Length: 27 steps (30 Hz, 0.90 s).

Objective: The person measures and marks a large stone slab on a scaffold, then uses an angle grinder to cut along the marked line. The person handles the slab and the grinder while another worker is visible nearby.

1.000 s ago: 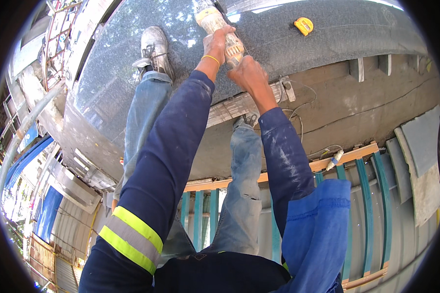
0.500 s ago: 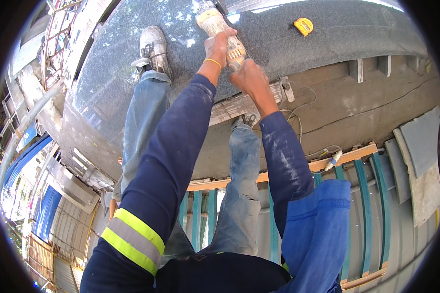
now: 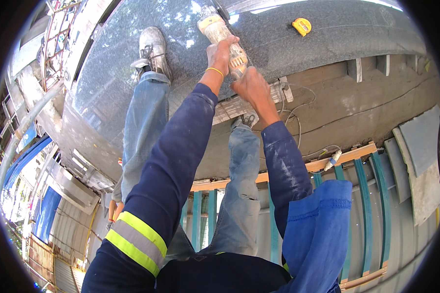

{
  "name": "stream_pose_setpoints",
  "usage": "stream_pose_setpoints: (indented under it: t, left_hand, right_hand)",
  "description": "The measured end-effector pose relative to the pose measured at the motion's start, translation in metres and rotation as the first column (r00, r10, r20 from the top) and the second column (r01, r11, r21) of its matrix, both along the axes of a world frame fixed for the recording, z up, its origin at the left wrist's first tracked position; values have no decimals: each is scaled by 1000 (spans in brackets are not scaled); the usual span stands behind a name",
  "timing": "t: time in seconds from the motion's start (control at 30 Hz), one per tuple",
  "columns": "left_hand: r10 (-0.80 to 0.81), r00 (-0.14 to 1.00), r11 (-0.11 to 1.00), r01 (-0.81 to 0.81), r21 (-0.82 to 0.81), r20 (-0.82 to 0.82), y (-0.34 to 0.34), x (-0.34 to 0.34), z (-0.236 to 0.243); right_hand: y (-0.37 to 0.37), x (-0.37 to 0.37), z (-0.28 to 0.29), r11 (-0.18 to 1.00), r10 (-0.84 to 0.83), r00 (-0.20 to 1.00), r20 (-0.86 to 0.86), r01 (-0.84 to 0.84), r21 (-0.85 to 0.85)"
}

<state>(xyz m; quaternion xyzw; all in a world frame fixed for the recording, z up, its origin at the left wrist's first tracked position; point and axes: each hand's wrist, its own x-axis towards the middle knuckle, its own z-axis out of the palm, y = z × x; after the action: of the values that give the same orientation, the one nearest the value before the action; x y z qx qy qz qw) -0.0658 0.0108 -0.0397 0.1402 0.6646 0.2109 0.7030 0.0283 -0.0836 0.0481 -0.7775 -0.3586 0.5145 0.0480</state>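
Both my hands grip a dusty, yellow-and-white angle grinder (image 3: 218,31) over a dark, polished stone slab (image 3: 274,53). My left hand (image 3: 220,54) is wrapped round the middle of its body. At the rear end, my right hand (image 3: 253,87) is closed round the handle. The grinder's head points away from me at the top edge, and its disc is mostly hidden there. A yellow tape measure (image 3: 302,27) lies on the slab to the right of the grinder.
My left shoe (image 3: 153,49) stands on the slab; the other rests lower, by a dusty board (image 3: 225,110). A cable (image 3: 300,117) trails to a connector (image 3: 333,160) near a wooden beam (image 3: 347,158). Grey panels (image 3: 420,141) lean at right. Another person (image 3: 116,198) is below left.
The grinder and both hands have shifted slightly toward me and to the right. More of the other person shows at the lower left.
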Motion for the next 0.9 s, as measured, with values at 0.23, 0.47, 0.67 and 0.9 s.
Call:
stream_pose_setpoints:
  t: [0.23,0.47,0.67,0.9]
  left_hand:
    - [20,997,1000,-21,-12,-71,31,2,-2]
    - [4,997,1000,-6,-23,-71,-2,5,13]
    - [1,1000,1000,-2,-6,-20,3,1,-1]
    - [-9,998,1000,8,-17,-57,27,2,-8]
  right_hand:
    - [28,2,-5,1000,13,999,-43,-13,3]
    - [-2,1,1,1000,6,1000,-12,-6,-22]
    - [4,1,-2,1000,7,1000,1,-7,-4]
    - [27,2,-3,1000,-1,1000,-14,1,6]
